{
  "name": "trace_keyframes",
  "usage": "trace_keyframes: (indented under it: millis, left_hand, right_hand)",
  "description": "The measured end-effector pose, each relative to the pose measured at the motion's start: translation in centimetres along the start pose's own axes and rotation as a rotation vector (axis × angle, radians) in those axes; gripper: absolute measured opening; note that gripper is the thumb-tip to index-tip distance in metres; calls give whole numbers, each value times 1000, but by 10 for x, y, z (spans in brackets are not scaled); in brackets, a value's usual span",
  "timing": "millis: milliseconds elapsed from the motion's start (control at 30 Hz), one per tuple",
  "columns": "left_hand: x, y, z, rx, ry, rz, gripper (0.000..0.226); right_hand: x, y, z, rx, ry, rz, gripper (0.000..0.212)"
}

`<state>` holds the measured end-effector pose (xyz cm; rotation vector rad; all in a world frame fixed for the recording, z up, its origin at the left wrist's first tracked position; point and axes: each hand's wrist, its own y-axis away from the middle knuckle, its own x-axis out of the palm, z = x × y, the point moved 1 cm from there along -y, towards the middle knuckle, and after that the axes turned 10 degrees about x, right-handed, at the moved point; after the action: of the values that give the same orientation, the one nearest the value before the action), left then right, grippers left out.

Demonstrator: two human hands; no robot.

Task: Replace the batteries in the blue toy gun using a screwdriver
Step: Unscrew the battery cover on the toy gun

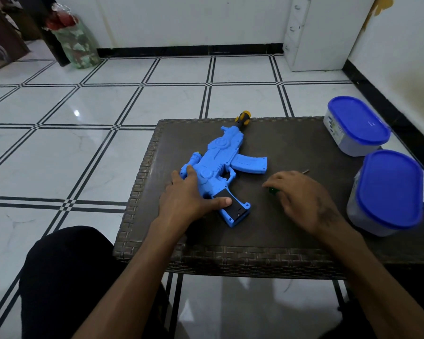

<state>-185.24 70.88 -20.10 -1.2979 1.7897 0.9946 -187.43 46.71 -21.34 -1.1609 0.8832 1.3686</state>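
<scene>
Currently the blue toy gun [220,167] lies flat on its side near the middle of the dark woven worktop [291,143], muzzle pointing away, grip toward the person. Left hand [181,199] lies spread over the rear of the gun, fingers [189,171] flat and open rather than closed around anything, thumb resting on the black battery cover [230,206] in the grip. Right hand [301,201] hovers low over the screwdriver [271,190]; fingers partly curled above it, but whether they have closed on the handle I cannot tell. Only a green bit of handle shows below the hand and the metal tip [306,171] pokes out beyond it; the shaft between is covered. Risks, as judged: the gun is only pressed down, not gripped, so turning force on the screw could make it pivot or skate on the smooth worktop. The thumb on the cover sits close to where the driver must go, so a slip of the tip could jab it. A freed screw is small and dark against a dark surface and could roll off to the tiled floor. Two blue-lidded containers [387,192] stand near the right forearm; a sweep of the elbow could knock them. The screw itself is too small to make out, container contents are hidden, and no spare batteries are visible.
</scene>
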Motion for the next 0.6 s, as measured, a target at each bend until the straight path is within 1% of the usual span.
trace_keyframes:
  millis: [67, 133, 233, 300, 333, 367, 433, 500, 533, 600]
  left_hand:
    - [1, -1, 5, -12, 54, -45, 125]
    - [0, -3, 8, -38, 117, -75, 127]
    - [-2, -7, 9, -73, 167, -87, 130]
    - [-2, -8, 7, -70, 196, -99, 134]
    - [-2, -8, 6, -58, 214, -111, 136]
    - [-3, -7, 5, -38, 233, -128, 137]
    - [-4, -6, 1, -1, 274, -162, 138]
    - [-7, -5, -2, 26, 301, -189, 139]
    - [-9, -5, -3, 39, 303, -205, 140]
    - [-12, -5, -4, 62, 269, -224, 140]
  right_hand:
    - [2, 0, 0, 34, 47, 85, 42]
    - [2, 1, 3, 75, 60, 126, 45]
    - [-2, -7, 14, 193, -61, 52, 45]
    - [-8, -21, 22, 317, -215, -27, 43]
    - [-10, -31, 25, 391, -276, -27, 44]
    - [-14, -42, 28, 464, -313, 12, 48]
    - [-19, -66, 33, 590, -433, 151, 62]
    - [-25, -84, 39, 690, -638, 254, 72]
    - [-27, -91, 41, 728, -738, 283, 74]
    - [-33, -99, 49, 784, -922, 336, 70]
